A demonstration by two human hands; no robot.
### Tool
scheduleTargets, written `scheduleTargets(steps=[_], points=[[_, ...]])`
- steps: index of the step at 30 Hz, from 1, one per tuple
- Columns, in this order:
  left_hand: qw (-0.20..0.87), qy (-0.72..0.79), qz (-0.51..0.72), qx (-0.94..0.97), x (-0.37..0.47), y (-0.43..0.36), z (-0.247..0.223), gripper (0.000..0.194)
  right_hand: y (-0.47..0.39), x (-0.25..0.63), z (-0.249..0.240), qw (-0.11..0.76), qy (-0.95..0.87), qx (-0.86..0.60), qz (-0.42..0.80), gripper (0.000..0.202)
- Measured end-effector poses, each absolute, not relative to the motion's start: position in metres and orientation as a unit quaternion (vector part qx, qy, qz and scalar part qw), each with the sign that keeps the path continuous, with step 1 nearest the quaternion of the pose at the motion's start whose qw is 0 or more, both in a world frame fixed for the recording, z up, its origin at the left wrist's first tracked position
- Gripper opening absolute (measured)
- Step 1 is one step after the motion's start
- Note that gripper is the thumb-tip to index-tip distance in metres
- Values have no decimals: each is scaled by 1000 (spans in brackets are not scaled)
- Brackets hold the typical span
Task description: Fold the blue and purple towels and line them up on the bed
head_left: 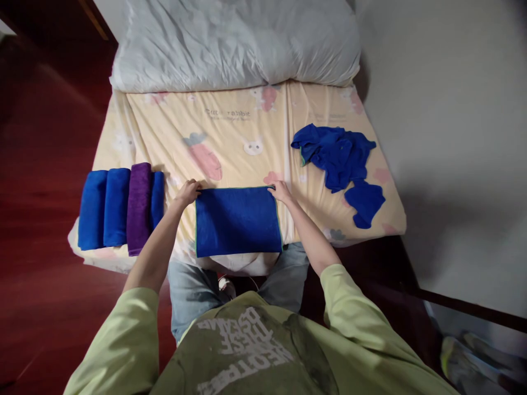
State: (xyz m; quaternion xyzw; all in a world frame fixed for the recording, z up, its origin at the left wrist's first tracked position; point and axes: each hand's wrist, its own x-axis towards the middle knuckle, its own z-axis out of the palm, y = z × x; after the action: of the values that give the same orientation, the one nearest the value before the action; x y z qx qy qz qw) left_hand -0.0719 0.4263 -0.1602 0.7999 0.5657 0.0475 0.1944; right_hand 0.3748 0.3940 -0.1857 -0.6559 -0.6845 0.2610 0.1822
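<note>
A blue cloth [239, 222] with thin green edging lies spread as a rectangle at the bed's near edge. My left hand [190, 191] pinches its far left corner, and my right hand [280, 191] pinches the far right corner. Left of my left forearm, several rolled or folded cloths stand side by side: blue ones [93, 210] and a purple one [139, 208]. To the right of my right hand lies a crumpled heap of blue cloth [340, 156], with a smaller blue piece [364, 203] at its near side.
The bed [242, 131] has a yellow sheet with rabbit and carrot prints. A bulky grey-white quilt [234, 44] covers its far end. A pale wall [448, 126] stands at the right; dark red floor [45, 181] shows at the left. Shoes [473, 362] sit at the lower right.
</note>
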Motion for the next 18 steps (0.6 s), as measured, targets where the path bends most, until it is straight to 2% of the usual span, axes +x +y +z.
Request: scheduleTargets(steps=[5,10,14,18], points=[[252,590,-5,767,-78,443,-156,9,399,390,-191,211,-632,-676,315,9],[298,628,49,717,-86,441,-151,17,397,399,-192,256,-594,-676,354,17],[371,642,100,664,-96,442,-143,32,404,406,-188,297,-551,-679,384,25],[354,665,187,631,-98,461,-137,40,431,407,-187,368,-510,-668,398,36]])
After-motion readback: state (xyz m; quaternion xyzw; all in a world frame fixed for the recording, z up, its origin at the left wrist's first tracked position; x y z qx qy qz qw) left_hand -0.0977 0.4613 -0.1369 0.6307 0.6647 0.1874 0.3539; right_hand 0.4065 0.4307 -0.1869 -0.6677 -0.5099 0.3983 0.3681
